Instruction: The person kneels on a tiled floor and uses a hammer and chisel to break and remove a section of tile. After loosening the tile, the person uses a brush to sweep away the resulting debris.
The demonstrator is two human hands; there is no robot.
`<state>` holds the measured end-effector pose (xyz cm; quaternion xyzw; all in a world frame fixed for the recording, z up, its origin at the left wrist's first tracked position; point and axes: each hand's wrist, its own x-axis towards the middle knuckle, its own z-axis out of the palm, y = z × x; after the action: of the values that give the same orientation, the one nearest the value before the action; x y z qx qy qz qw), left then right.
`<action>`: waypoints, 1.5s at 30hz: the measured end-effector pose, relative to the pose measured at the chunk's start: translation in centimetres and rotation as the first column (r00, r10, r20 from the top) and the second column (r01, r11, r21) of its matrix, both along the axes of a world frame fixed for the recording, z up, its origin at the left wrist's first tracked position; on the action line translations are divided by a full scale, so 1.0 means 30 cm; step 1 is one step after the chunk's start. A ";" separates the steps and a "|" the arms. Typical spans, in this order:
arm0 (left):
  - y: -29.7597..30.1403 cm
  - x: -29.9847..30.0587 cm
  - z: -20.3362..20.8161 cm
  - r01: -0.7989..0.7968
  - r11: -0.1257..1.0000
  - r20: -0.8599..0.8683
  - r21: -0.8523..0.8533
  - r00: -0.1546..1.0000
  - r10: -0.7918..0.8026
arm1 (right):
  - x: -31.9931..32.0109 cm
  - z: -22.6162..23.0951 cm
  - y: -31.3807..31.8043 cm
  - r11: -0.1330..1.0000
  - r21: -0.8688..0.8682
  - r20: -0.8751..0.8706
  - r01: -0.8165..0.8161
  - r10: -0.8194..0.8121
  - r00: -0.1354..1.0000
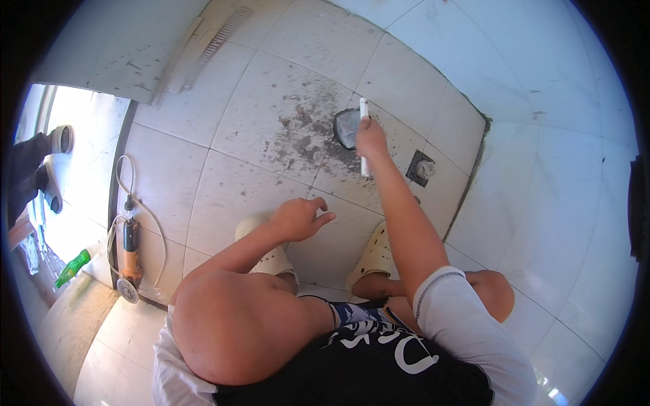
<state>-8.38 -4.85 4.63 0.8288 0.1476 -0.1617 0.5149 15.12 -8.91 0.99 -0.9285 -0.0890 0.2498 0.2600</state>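
My right hand (372, 140) is closed around a slim white bar (364, 107), its ends showing above and below my fist. The bar's exact kind cannot be made out. It lies over the right edge of a dark-rimmed hole (347, 128) in the tiled floor, which has greyish, plastic-looking material in it. Grey-brown grit (305, 125) is scattered over the tiles left of the hole. My left hand (298, 220) hovers above my left shoe, thumb and forefinger apart, with nothing in it.
A small square cutout (421, 169) with whitish stuffing sits right of my right wrist. An angle grinder (132, 254) with a looped cord lies at the left, near a green bottle (72, 268). Another person's shoes (61, 139) show at the doorway. A toothed strip (227, 32) lies at far left.
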 end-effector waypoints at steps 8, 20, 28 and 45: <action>0.010 0.015 0.010 -0.015 1.000 -0.042 -0.017 0.999 0.014 | 0.045 0.042 -0.030 0.997 0.046 -0.313 -0.054 0.066 0.947; 0.020 -0.022 -0.005 -0.067 0.997 -0.087 -0.035 0.994 0.064 | -0.098 -0.049 -0.044 0.968 -0.031 0.044 -0.247 0.248 0.968; 0.039 0.015 0.005 -0.094 0.996 -0.016 0.004 0.995 0.094 | -0.142 0.088 -0.100 0.851 -0.223 -0.066 -0.476 0.474 0.878; 0.051 -0.035 -0.018 -0.126 0.991 -0.085 0.037 0.988 0.129 | -0.039 0.192 -0.138 0.643 -0.391 -0.203 -0.658 0.637 0.743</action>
<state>-9.42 -3.33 4.10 0.8178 0.2250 -0.1620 0.5043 13.94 -13.04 6.76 -0.8621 -0.3504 0.3609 -0.0606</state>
